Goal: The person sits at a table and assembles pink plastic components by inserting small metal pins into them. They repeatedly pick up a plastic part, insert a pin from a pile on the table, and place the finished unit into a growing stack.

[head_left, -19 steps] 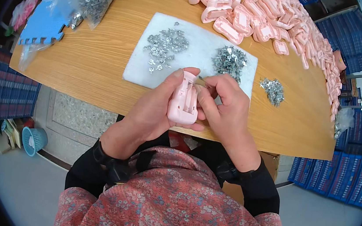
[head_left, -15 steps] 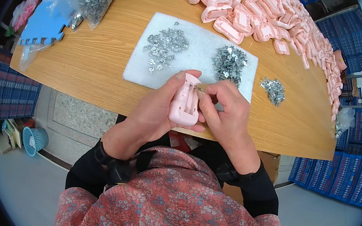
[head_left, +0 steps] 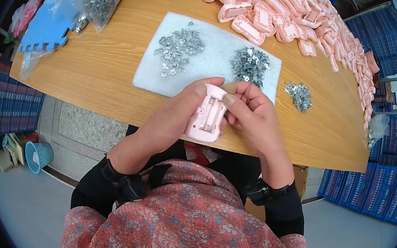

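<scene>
A pale pink plastic housing [head_left: 197, 125] with an open battery compartment sits between my hands, above the table's near edge. Metal contacts, some coiled, show at the ends of the compartment. My left hand [head_left: 179, 106] is closed round the housing's left side, thumb near its top. On the upper right edge, my right hand [head_left: 254, 111] grips the same housing with its thumb, its other fingers curled and partly hidden behind. Just beyond, a white foam sheet [head_left: 203, 73] carries a pile of flat metal contacts [head_left: 180, 47] and a denser pile of metal contacts [head_left: 249, 65].
A small metal heap [head_left: 299, 97] lies right of the foam on the wooden table [head_left: 103, 61]. Pink housings [head_left: 287, 17] are heaped at the far right. Plastic bags of metal parts [head_left: 102, 2] and a blue foam mat [head_left: 46, 30] occupy the far left.
The right hand's pinch has left the compartment, and its thumb now rests on the housing's upper right edge. The housing has turned to show its compartment more squarely.
</scene>
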`<action>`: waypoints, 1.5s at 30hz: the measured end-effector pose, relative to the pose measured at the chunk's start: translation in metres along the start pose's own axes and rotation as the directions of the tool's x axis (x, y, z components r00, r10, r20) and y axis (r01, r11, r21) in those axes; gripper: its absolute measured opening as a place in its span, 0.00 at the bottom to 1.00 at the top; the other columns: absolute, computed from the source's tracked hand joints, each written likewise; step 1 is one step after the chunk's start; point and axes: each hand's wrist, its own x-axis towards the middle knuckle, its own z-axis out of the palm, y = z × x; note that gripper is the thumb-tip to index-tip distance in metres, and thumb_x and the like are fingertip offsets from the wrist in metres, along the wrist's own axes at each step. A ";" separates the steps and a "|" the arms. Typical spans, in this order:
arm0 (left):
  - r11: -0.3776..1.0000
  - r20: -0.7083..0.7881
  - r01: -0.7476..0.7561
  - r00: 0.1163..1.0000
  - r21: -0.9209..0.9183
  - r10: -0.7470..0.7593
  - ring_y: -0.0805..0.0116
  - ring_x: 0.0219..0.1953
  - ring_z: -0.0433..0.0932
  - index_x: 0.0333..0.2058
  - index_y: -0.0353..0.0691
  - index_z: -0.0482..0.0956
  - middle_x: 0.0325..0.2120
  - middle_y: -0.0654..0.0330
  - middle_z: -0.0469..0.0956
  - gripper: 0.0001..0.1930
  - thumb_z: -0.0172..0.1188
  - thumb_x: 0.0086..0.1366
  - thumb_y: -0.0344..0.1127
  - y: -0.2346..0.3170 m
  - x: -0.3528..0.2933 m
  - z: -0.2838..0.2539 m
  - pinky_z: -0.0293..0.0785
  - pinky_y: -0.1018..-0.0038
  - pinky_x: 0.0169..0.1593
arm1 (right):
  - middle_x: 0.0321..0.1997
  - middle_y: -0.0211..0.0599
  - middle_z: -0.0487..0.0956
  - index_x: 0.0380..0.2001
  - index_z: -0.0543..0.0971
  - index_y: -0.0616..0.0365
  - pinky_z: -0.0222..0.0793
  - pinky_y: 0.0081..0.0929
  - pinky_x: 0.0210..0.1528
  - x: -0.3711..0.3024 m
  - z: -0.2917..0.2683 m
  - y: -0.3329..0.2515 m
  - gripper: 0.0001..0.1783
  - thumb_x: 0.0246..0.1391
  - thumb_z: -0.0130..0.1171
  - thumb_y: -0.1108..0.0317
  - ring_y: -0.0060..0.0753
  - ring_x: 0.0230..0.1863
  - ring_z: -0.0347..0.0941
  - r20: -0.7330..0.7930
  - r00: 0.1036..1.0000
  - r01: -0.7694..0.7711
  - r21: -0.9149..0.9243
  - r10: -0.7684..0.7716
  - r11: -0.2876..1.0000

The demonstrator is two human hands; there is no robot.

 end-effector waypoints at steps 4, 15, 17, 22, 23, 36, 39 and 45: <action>0.969 -0.065 -0.036 0.996 0.245 0.054 0.75 0.41 0.78 0.63 0.37 0.64 0.42 0.59 0.78 0.23 0.47 0.76 0.41 0.011 -0.008 0.001 0.77 0.78 0.45 | 0.27 0.20 0.73 0.42 0.75 0.60 0.60 0.11 0.27 -0.001 -0.005 -0.004 0.07 0.63 0.58 0.70 0.10 0.25 0.65 0.017 0.996 -0.087 0.106 0.086 0.990; 0.604 0.085 -0.239 0.959 0.760 0.271 0.65 0.33 0.79 0.49 0.29 0.75 0.35 0.54 0.79 0.16 0.54 0.66 0.32 0.013 0.000 0.012 0.77 0.70 0.39 | 0.27 0.21 0.73 0.41 0.74 0.58 0.56 0.10 0.24 -0.007 -0.010 0.002 0.08 0.63 0.59 0.68 0.09 0.24 0.64 0.057 0.995 -0.091 0.142 0.084 0.986; 0.650 0.084 -0.219 0.969 0.728 0.232 0.65 0.32 0.79 0.49 0.29 0.75 0.35 0.54 0.79 0.16 0.52 0.67 0.33 0.013 0.002 0.011 0.76 0.70 0.38 | 0.28 0.21 0.74 0.42 0.74 0.58 0.57 0.11 0.25 -0.007 -0.009 0.003 0.08 0.63 0.60 0.68 0.09 0.24 0.65 0.071 0.995 -0.080 0.176 0.069 0.981; 0.991 0.109 0.134 0.985 0.008 -0.134 0.73 0.27 0.74 0.53 0.35 0.72 0.33 0.60 0.75 0.19 0.52 0.70 0.41 0.007 0.006 -0.007 0.69 0.78 0.30 | 0.28 0.20 0.74 0.46 0.76 0.61 0.64 0.13 0.32 -0.011 -0.004 0.009 0.13 0.60 0.62 0.69 0.09 0.26 0.66 -0.012 0.996 0.092 -0.012 -0.092 0.996; 0.988 0.116 0.152 0.982 -0.040 -0.146 0.74 0.27 0.73 0.53 0.35 0.71 0.33 0.61 0.74 0.20 0.53 0.70 0.42 0.008 0.005 -0.005 0.68 0.78 0.29 | 0.28 0.19 0.73 0.46 0.76 0.62 0.65 0.13 0.33 -0.011 -0.003 0.009 0.13 0.60 0.63 0.69 0.09 0.27 0.66 -0.001 0.995 0.098 -0.013 -0.098 0.995; 0.846 0.340 0.346 0.916 -0.406 -0.212 0.73 0.25 0.69 0.53 0.35 0.70 0.38 0.53 0.77 0.19 0.51 0.71 0.42 -0.002 0.004 -0.005 0.62 0.78 0.27 | 0.25 0.21 0.75 0.37 0.80 0.65 0.68 0.14 0.36 -0.014 -0.015 0.006 0.10 0.56 0.66 0.69 0.11 0.29 0.69 0.062 0.998 0.015 -0.017 -0.014 1.000; 0.798 0.387 0.377 0.901 -0.470 -0.198 0.72 0.25 0.69 0.53 0.36 0.70 0.38 0.48 0.78 0.18 0.48 0.72 0.42 -0.004 0.005 -0.001 0.61 0.78 0.26 | 0.30 0.23 0.78 0.41 0.80 0.65 0.69 0.15 0.38 -0.018 -0.018 0.011 0.12 0.56 0.66 0.69 0.12 0.33 0.71 0.019 0.999 0.050 0.004 -0.050 0.999; 0.737 0.448 0.423 0.875 -0.527 -0.182 0.70 0.23 0.68 0.57 0.36 0.68 0.39 0.43 0.79 0.21 0.44 0.73 0.43 -0.011 0.009 0.007 0.60 0.77 0.24 | 0.35 0.25 0.79 0.49 0.77 0.65 0.70 0.16 0.40 -0.032 -0.021 0.018 0.18 0.58 0.65 0.68 0.13 0.35 0.72 0.009 0.995 0.097 0.096 -0.098 0.991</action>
